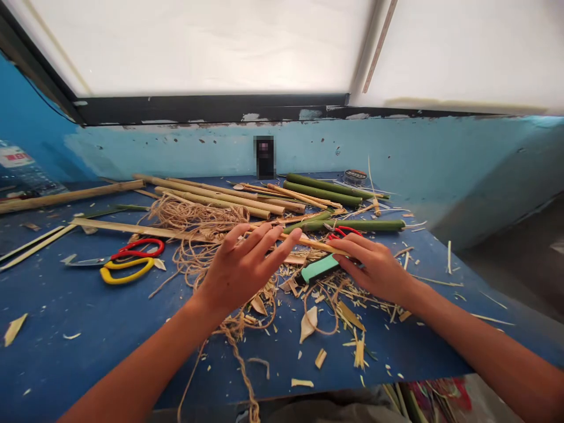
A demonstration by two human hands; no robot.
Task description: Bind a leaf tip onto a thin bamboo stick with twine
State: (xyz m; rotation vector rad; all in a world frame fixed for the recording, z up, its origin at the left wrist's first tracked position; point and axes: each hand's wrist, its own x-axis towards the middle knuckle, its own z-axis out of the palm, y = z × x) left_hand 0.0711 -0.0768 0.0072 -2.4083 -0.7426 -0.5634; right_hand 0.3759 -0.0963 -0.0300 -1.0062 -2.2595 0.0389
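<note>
A thin bamboo stick (315, 242) runs level between my two hands, just above the littered table. My left hand (249, 264) lies over its left part, fingers bent across it and the thumb hidden. At the other end, my right hand (374, 267) pinches the stick between thumb and fingers. Just below the stick, close to my right fingertips, lies a mint-green and black handle (319, 268). Red-handled pliers or cutters (346, 231) show partly behind my right hand. Tangled jute twine (198, 214) spreads behind and left of my left hand.
Scissors with red and yellow handles (127, 264) lie at left. Dry bamboo poles (211, 197) and green bamboo pieces (324, 191) lie along the back. Shavings (359, 349) litter the front. A plastic bottle (26, 167) stands far left; a blurred dark object (265, 158) stands against the wall.
</note>
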